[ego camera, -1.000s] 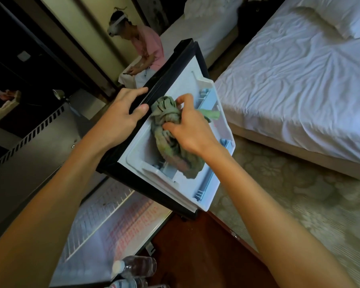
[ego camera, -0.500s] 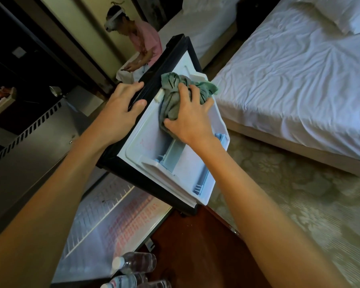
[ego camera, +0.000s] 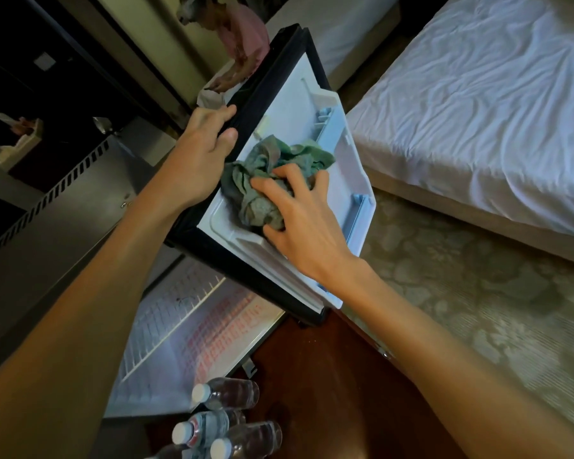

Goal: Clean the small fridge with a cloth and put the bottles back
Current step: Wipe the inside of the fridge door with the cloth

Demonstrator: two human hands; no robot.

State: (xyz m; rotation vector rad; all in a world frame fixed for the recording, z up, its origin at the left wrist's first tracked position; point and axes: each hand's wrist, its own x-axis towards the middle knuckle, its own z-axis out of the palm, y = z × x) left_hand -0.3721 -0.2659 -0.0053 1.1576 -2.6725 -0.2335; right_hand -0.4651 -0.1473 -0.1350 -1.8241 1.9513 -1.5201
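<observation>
The fridge (ego camera: 193, 352) stands open at the near left, its wire shelf (ego camera: 159, 323) bare. Its door (ego camera: 292, 94) is swung out towards the bed (ego camera: 478, 111) on the right.

The left hand (ego camera: 203, 154) grasps the door's black far-left edge, fingers over the outside and thumb on the seal. The right hand (ego camera: 307, 226) has its fingers spread and clawed into the cloth (ego camera: 262, 183), clenching the green wad and pressing it on the white inner face of the door, beside the door rack.

The cloth is soft and limp and will bunch or slip out of a light pinch, so a full-palm hold on the wad suits it. The door is stiff but swings freely, so wiping pressure would push it away. Bracing it at the free edge is the sound place to hold it.

The bottles (ego camera: 227, 394) stand on the wooden floor (ego camera: 328, 376) at the near edge, just beside the fridge. They look like light plastic with smooth round sides, probably full, though the frame cuts them off. Each is best taken round the body, not by the cap.
</observation>
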